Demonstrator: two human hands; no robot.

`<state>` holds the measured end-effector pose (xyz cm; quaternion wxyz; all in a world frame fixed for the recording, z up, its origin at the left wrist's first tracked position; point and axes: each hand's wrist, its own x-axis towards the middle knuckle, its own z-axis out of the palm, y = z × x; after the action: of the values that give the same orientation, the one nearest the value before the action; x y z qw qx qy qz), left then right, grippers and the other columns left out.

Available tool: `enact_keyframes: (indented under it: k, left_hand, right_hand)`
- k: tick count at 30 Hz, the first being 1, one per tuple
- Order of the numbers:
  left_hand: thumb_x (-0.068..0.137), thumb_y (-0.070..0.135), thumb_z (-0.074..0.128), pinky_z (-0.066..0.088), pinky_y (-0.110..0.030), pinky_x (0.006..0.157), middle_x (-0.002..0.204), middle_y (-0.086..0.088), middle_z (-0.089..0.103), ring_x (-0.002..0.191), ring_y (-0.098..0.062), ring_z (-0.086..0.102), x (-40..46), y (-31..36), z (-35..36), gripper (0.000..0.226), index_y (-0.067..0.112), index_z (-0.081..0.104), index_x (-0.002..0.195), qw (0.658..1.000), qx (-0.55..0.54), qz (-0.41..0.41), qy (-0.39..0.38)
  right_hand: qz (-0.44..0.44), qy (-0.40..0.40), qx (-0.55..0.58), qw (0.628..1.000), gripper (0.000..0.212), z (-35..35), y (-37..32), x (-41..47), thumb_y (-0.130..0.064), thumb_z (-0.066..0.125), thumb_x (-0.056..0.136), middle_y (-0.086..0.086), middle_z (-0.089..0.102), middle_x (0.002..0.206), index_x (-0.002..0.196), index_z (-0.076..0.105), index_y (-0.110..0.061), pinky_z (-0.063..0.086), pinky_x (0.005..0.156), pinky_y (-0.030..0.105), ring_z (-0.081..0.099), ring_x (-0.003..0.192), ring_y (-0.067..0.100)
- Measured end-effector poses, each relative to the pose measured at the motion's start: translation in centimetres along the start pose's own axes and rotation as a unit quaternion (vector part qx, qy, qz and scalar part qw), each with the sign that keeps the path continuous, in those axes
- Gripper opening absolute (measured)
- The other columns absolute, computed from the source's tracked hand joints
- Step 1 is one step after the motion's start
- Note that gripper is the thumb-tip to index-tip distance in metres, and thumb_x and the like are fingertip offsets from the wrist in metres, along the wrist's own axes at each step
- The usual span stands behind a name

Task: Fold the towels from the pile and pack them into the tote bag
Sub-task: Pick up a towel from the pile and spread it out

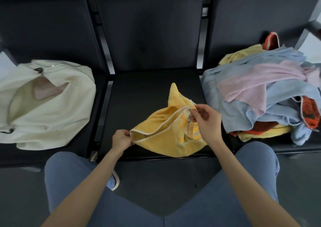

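Two hands: both pinch one yellow towel [161, 136] over the front edge of the middle seat [139, 94].
Left hand [121, 138]: thumb and fingers closed on the white-trimmed left corner.
Right hand [206, 121]: fingertips [197, 107] pinch the bunched right edge, raised above the seat.
Tote bag [52, 119]: cream, mouth open, on the left seat.
Pile [264, 91]: blue, pink, yellow and red towels on the right seat.

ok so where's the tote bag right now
In the head view, the cream tote bag lies open on the left seat, left of the yellow towel that both hands hold on the middle seat.
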<state>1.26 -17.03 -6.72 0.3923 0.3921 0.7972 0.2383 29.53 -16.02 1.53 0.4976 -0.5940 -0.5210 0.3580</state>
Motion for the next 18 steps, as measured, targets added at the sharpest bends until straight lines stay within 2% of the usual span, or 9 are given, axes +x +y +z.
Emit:
enact_keyframes:
  k: [1,3,5,8,10,12,15,17,18]
  left_hand:
    - [0.083,0.003,0.069,0.058,-0.03,0.062,0.067,-0.009,0.067,0.064,-0.021,0.068,-0.2,0.4,0.0,0.01,0.007,0.068,0.074,1.0,-0.003,0.007,0.023]
    - [0.083,0.0,0.07,0.057,-0.025,0.054,0.064,-0.009,0.065,0.052,-0.015,0.066,-0.4,1.7,-0.8,0.002,-0.002,0.07,0.083,0.997,-0.057,-0.001,0.049]
    - [0.082,-0.001,0.072,0.054,-0.019,0.047,0.065,-0.01,0.064,0.044,-0.008,0.063,-0.4,3.7,-2.7,0.011,-0.006,0.068,0.092,0.993,-0.098,0.013,0.063]
    - [0.079,0.005,0.075,0.058,-0.026,0.064,0.066,-0.003,0.067,0.06,-0.011,0.067,-1.6,7.9,-6.8,0.009,0.001,0.073,0.087,0.987,-0.049,0.113,0.102]
    - [0.078,0.009,0.073,0.05,-0.026,0.073,0.069,0.003,0.066,0.068,-0.008,0.062,-3.2,11.0,-9.6,0.004,0.01,0.074,0.082,0.965,0.002,0.2,0.173]
    - [0.079,0.016,0.07,0.041,-0.021,0.07,0.075,0.004,0.065,0.073,-0.008,0.058,-5.0,14.0,-11.9,0.005,0.014,0.071,0.084,0.934,0.008,0.259,0.248]
    - [0.081,0.021,0.065,0.038,-0.014,0.064,0.081,0.005,0.061,0.076,-0.008,0.055,-7.7,17.5,-14.4,0.011,0.014,0.062,0.089,0.885,-0.08,0.308,0.341]
    - [0.082,0.02,0.06,0.043,-0.013,0.066,0.083,0.005,0.062,0.076,-0.008,0.057,-9.5,19.1,-15.7,0.012,0.014,0.061,0.093,0.86,-0.156,0.327,0.358]
    - [0.084,0.02,0.058,0.048,-0.017,0.067,0.08,0.005,0.063,0.072,-0.009,0.061,-10.0,19.5,-16.3,0.01,0.014,0.062,0.091,0.859,-0.173,0.331,0.35]
  right_hand:
    - [-0.002,0.013,0.0,1.0,0.012,-0.4,-0.4,0.0,-0.012,0.065,0.089,0.006,0.069,0.076,0.099,0.067,-0.006,0.056,0.067,0.023,0.067,0.065,0.013]
    - [-0.01,0.053,0.005,0.999,0.01,-1.4,-1.5,0.3,-0.014,0.063,0.091,0.007,0.069,0.075,0.097,0.066,-0.007,0.054,0.064,0.021,0.066,0.063,0.01]
    - [-0.016,0.1,0.031,0.994,0.006,-2.7,-3.0,0.9,-0.012,0.062,0.092,0.004,0.067,0.071,0.094,0.064,-0.007,0.051,0.06,0.016,0.063,0.06,0.003]
    - [-0.027,0.149,0.045,0.987,0.009,-4.4,-5.0,1.4,-0.011,0.06,0.093,-0.001,0.064,0.07,0.096,0.063,-0.004,0.047,0.058,0.011,0.061,0.057,-0.002]
    - [-0.036,0.166,0.051,0.984,0.012,-5.0,-6.0,1.3,-0.013,0.06,0.093,0.0,0.064,0.072,0.098,0.063,-0.002,0.048,0.059,0.011,0.06,0.059,-0.002]
    - [-0.047,0.185,0.065,0.979,0.011,-5.3,-7.2,1.1,-0.015,0.06,0.093,-0.001,0.065,0.073,0.098,0.064,-0.006,0.05,0.063,0.017,0.061,0.062,0.001]
    - [-0.075,0.206,0.068,0.973,0.009,-5.6,-9.9,0.7,-0.022,0.06,0.094,0.0,0.065,0.08,0.098,0.063,-0.015,0.051,0.069,0.021,0.061,0.073,0.011]
    - [-0.093,0.217,0.057,0.97,0.013,-5.9,-11.8,0.3,-0.025,0.059,0.094,0.0,0.064,0.086,0.101,0.062,-0.014,0.048,0.068,0.013,0.059,0.078,0.011]
    - [-0.102,0.222,0.049,0.968,0.015,-6.1,-12.7,0.0,-0.025,0.058,0.094,0.0,0.064,0.087,0.102,0.062,-0.012,0.047,0.068,0.011,0.058,0.079,0.01]
